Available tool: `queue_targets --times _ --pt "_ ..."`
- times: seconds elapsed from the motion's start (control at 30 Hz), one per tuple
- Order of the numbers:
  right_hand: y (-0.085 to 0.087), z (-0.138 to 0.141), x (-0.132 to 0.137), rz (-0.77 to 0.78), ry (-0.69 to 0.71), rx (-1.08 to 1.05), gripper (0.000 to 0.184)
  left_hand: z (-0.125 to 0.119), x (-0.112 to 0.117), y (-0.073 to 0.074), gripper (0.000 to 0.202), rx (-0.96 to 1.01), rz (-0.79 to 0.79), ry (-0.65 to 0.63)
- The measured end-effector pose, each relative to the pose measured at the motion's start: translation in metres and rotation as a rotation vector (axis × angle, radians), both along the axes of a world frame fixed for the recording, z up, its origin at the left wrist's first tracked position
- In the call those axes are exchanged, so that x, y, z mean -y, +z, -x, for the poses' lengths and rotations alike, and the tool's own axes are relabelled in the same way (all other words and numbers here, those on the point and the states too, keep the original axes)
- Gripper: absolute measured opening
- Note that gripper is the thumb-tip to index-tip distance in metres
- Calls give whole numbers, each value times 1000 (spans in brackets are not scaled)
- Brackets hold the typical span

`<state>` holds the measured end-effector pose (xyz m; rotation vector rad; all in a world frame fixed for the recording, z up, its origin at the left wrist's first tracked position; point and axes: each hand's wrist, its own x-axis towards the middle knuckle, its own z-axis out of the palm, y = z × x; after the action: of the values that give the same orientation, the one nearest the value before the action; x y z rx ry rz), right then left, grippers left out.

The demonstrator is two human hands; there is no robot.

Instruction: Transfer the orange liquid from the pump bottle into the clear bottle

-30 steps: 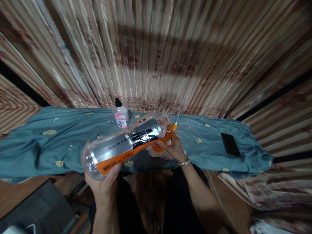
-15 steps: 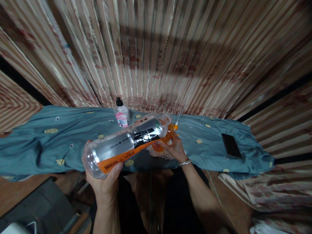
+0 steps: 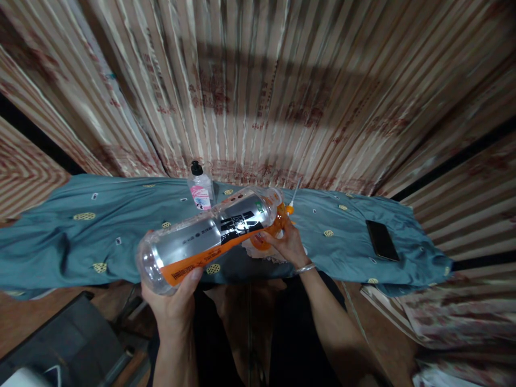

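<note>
I hold a large clear plastic bottle [image 3: 209,234] with a silver, black and orange label almost on its side above a table. My left hand [image 3: 171,306] grips its base from below. My right hand [image 3: 287,243] is closed at the bottle's orange neck and cap, over a pale cloth or paper lying on the table. A thin white stick with an orange tip [image 3: 293,198] shows just beyond that hand.
A teal patterned cloth [image 3: 80,231] covers the table. A small clear bottle with a black cap and pink label [image 3: 199,189] stands at the back. A dark phone [image 3: 381,240] lies to the right. Striped curtains hang behind. A dark case sits on the floor at lower left.
The bottle has turned slightly about its long axis, so more of the orange label edge shows near the base. Both hands stay where they were.
</note>
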<state>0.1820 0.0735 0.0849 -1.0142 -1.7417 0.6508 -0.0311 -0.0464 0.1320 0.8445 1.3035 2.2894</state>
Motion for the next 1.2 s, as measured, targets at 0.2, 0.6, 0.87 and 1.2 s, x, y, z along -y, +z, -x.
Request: queue_targets --times 0.2,0.6,0.87,1.2 --pt "-2 -1 -1 -6 -3 16 66 -1 2 2 82 29 0 -3" --pt "2 0 1 42 -9 16 66 1 3 0 82 4 19 0" --pt "-1 -1 0 16 27 -8 63 -1 4 2 83 11 35 -13" --pt "1 -1 1 34 7 -4 64 1 4 -2 84 -1 54 15"
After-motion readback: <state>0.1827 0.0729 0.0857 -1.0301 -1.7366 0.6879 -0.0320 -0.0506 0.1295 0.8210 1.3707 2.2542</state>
